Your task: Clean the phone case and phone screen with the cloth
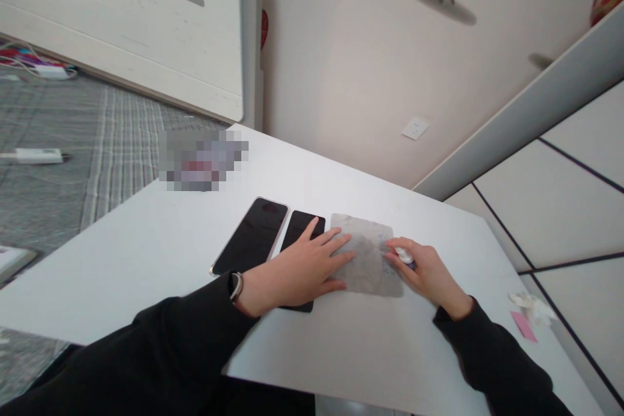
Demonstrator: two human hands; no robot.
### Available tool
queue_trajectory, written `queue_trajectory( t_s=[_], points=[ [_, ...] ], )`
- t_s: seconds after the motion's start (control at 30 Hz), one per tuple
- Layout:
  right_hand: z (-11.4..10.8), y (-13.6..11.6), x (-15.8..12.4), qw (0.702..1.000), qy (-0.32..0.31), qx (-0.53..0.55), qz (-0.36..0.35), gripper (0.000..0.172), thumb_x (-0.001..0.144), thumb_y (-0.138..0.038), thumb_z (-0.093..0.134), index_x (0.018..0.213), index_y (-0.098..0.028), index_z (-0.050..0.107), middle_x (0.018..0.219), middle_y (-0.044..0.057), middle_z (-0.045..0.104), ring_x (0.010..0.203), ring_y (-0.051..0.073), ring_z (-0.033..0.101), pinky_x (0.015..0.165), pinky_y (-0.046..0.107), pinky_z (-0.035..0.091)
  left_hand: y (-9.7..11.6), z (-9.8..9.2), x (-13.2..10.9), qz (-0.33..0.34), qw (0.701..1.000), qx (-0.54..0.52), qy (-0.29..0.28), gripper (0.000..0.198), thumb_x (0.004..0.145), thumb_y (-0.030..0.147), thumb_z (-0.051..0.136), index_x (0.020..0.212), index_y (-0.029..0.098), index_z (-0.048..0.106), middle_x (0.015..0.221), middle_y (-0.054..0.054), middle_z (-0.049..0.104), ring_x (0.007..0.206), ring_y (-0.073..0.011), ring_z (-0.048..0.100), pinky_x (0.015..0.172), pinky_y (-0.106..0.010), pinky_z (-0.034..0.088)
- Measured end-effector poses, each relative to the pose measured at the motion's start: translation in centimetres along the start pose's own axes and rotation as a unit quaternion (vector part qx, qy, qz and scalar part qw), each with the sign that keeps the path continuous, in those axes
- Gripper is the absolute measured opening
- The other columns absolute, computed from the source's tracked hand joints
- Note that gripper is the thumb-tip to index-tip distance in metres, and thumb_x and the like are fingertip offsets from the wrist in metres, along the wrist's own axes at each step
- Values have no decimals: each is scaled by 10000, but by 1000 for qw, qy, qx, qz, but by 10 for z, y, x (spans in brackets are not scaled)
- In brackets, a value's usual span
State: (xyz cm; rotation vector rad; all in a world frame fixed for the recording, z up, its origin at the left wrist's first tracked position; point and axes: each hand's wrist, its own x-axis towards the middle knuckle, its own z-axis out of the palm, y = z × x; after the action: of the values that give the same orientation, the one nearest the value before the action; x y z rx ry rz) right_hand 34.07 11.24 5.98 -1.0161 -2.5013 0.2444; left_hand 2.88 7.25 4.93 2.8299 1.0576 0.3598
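Note:
A thin grey cloth (370, 279) lies spread on the white table (160, 299), lightly creased. My left hand (305, 263) rests flat with fingers spread, the fingertips on the cloth's left part. Under that hand and wrist is a black-screened phone (305, 224), partly covered. Farther left lies a larger phone (253, 234) with a dark screen. At the right side of the cloth my right hand (424, 270) is closed around a small white bottle (404, 256) with a bluish-purple part. The fingers hide most of the bottle, and their tips are at the cloth.
A pink slip (524, 326) and crumpled white tissue (531, 304) lie at the table's right end. Something blurred out (205, 162) sits at the far left corner. The wall with a socket (415, 128) borders the back edge. A white charger (39, 156) lies on the checked fabric at left.

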Motion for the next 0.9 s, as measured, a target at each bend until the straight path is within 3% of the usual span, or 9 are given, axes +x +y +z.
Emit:
queue_trajectory(
  t_s=[0.23,0.37,0.47,0.53,0.63,0.73,0.8,0.9],
  points=[
    [-1,1,-3,1000,-9,1,4,200,1063,-326,593,1259,-294,613,1137,47,775,894,217,773,783,324,587,1,1,0,-4,1000,7,-6,552,1064,511,487,1547,249,440,1678,-133,397,1537,-370,376,1218,-723,276],
    [-1,0,-4,995,27,82,57,434,1031,-384,645,1410,-263,473,1053,52,745,838,220,729,752,335,563,0,0,1,-2,1000,7,-4,551,1059,506,506,1544,252,447,1674,-133,404,1538,-365,374,1226,-712,270],
    [-8,-1,-1,974,78,188,102,293,1025,-442,640,1246,-258,583,939,27,671,781,202,650,734,328,517,0,1,1,-1,1000,6,-4,556,1055,510,514,1541,247,451,1670,-134,410,1537,-366,376,1226,-716,267],
    [-13,-4,3,963,113,222,103,279,1037,-500,599,1202,-276,616,951,25,622,796,198,608,812,355,505,-1,2,1,1,1000,5,-3,562,1053,519,513,1539,244,455,1671,-136,408,1538,-369,374,1225,-722,262],
    [-15,-13,10,900,141,389,134,389,1020,-611,556,1262,-309,591,859,-7,537,681,176,506,793,366,488,-1,4,1,3,1000,9,-1,566,1056,529,496,1544,246,448,1676,-137,400,1542,-370,366,1220,-732,260],
    [-8,-25,19,823,86,534,171,642,930,-856,409,942,-256,639,718,-10,442,593,179,406,607,339,404,-2,7,1,1,1000,15,3,559,1062,522,486,1551,257,433,1678,-132,397,1540,-366,371,1214,-733,271],
    [-3,-31,24,827,51,529,183,784,870,-955,232,707,-249,531,657,-1,404,567,184,374,554,339,349,-1,8,1,1,1000,18,5,559,1061,521,488,1551,258,435,1677,-134,399,1536,-366,377,1214,-725,279],
    [1,-33,28,861,29,471,190,831,833,-980,73,604,-262,422,597,-3,373,531,182,343,533,347,328,-1,9,1,6,1000,20,12,568,1056,534,493,1546,251,445,1672,-138,406,1534,-369,378,1213,-724,283]
  ],
)
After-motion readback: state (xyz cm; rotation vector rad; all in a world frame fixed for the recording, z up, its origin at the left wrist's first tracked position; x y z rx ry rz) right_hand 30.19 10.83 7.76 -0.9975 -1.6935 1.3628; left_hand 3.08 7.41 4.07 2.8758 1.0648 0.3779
